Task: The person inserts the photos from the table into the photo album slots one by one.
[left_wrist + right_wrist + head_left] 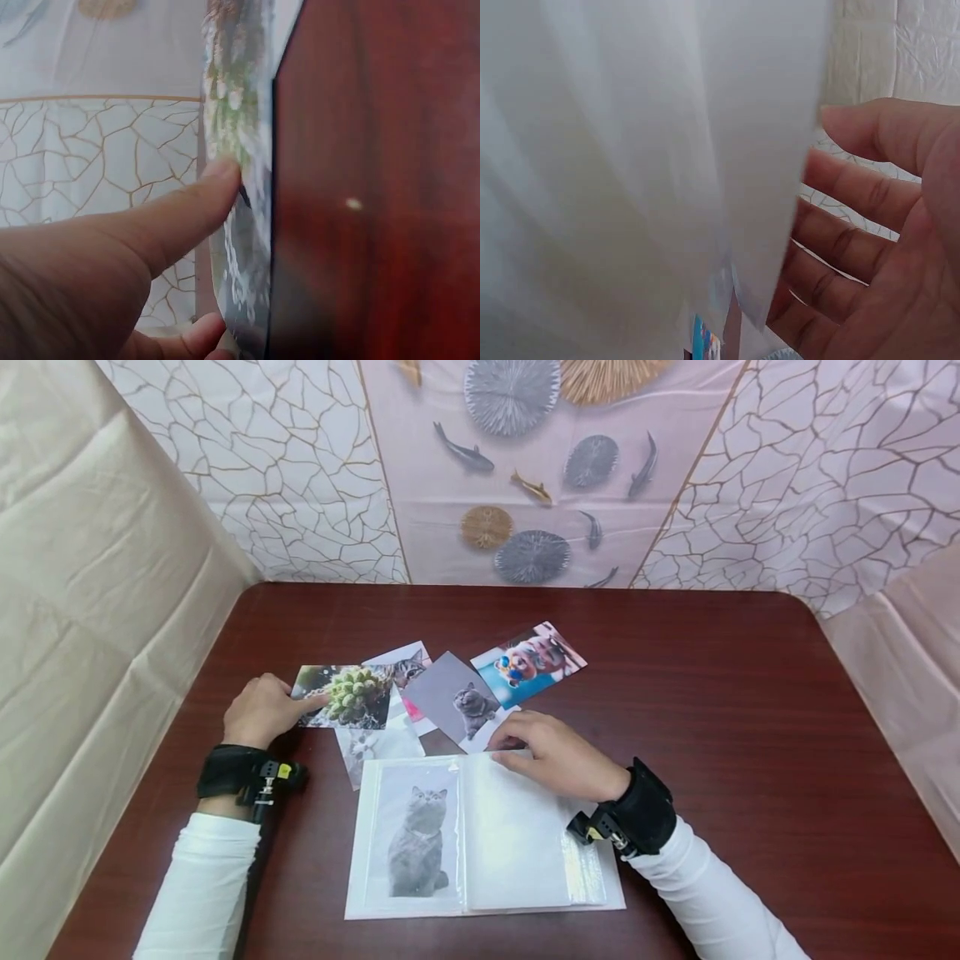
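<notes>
At the left of the table, my left hand (264,710) pinches a cactus photo (356,697) by its left end. Its thumb (217,187) lies across the picture, with other fingers at the edge. An open photo album (483,910) lies at the front, a grey cat picture (420,852) in its left page. My right hand (558,752) is at the top edge of the right page, a white sleeve (517,843). In the right wrist view, its fingers (840,240) reach the page edge, loosely extended, and their tips are partly hidden behind it.
Behind the album lie several loose photos: a grey cat photo (450,693), a colourful photo (528,660), a tabby cat photo (397,656) and a pale photo (375,747) partly under the cactus one. A patterned cloth (540,485) hangs beyond the brown table (712,693).
</notes>
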